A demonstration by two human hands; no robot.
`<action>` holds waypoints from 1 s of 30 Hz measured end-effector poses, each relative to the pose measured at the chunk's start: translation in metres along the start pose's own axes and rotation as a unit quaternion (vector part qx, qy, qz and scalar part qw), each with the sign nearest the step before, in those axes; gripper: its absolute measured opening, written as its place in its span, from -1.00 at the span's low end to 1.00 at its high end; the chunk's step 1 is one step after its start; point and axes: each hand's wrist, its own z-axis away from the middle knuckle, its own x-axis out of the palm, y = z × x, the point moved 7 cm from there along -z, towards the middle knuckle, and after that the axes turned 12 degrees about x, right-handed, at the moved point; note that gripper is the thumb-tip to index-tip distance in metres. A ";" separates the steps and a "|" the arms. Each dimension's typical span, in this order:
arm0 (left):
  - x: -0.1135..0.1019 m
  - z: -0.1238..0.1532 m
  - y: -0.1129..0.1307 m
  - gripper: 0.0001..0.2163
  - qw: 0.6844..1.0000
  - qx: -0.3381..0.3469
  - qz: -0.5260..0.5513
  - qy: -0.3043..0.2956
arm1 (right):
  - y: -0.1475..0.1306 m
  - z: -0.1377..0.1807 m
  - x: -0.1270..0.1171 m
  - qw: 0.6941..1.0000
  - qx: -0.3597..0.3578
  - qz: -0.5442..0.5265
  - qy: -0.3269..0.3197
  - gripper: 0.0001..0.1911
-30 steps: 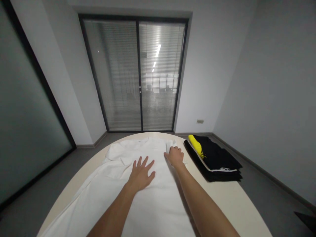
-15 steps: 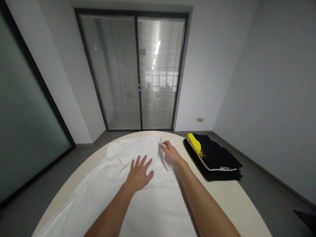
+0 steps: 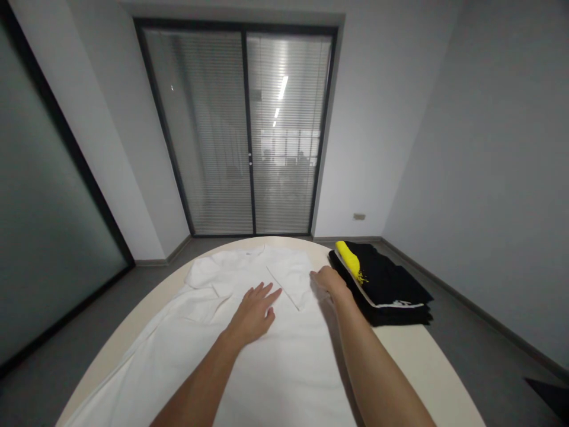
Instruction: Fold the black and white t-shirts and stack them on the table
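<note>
A white shirt (image 3: 267, 362) lies spread across the oval table (image 3: 427, 362). Its right sleeve (image 3: 291, 279) is folded inward over the chest. My left hand (image 3: 253, 311) rests flat on the shirt's middle, fingers stretched out and open. At the shirt's right shoulder edge, beside the folded sleeve, sits my right hand (image 3: 331, 283). Its fingers curl down onto the cloth and their tips are hidden.
A stack of folded black garments (image 3: 386, 287) with a bright yellow piece (image 3: 349, 258) on top sits at the table's far right. Glass doors with blinds (image 3: 249, 130) stand behind the table. Grey floor surrounds it.
My right hand carried the sleeve inward, laid it on the shirt, then drew back right to the shoulder edge. My left hand stayed flat, shifting slightly.
</note>
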 end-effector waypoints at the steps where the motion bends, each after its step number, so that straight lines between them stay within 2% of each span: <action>1: 0.000 -0.001 0.004 -0.40 1.000 0.021 0.009 -0.001 | 0.000 -0.003 0.002 1.000 -0.009 -0.009 -0.002 -0.65; 3: 0.000 -0.003 0.014 -0.35 0.998 0.054 0.025 -0.009 | -0.002 -0.009 0.006 0.999 -0.027 -0.030 0.003 -0.70; 7: -0.002 0.000 0.035 -0.30 0.995 0.078 0.052 -0.039 | -0.004 -0.014 0.014 0.997 -0.042 -0.061 0.019 -0.71; 11: -0.003 0.001 0.059 -0.38 0.987 0.122 0.079 -0.066 | 0.000 -0.013 0.016 0.998 -0.038 -0.053 0.025 -0.72; 15: -0.003 0.001 0.064 -0.46 0.987 0.124 0.082 -0.065 | 0.001 -0.008 0.012 0.998 -0.025 -0.041 0.041 -0.67; 22: -0.004 0.002 0.067 -0.45 0.985 0.132 0.095 -0.063 | -0.005 0.005 0.007 0.996 -0.009 -0.044 0.080 -0.61; 24: -0.005 0.002 0.067 -0.47 0.985 0.129 0.097 -0.056 | -0.013 0.011 0.004 0.992 -0.039 -0.036 0.113 -0.59; 27: -0.005 0.001 0.066 -0.48 0.987 0.123 0.100 -0.037 | -0.034 0.023 0.007 0.980 -0.133 0.000 0.151 -0.53; 30: -0.005 0.001 0.064 -0.45 0.988 0.113 0.100 -0.029 | -0.042 0.026 0.030 0.981 -0.158 0.059 0.092 -0.43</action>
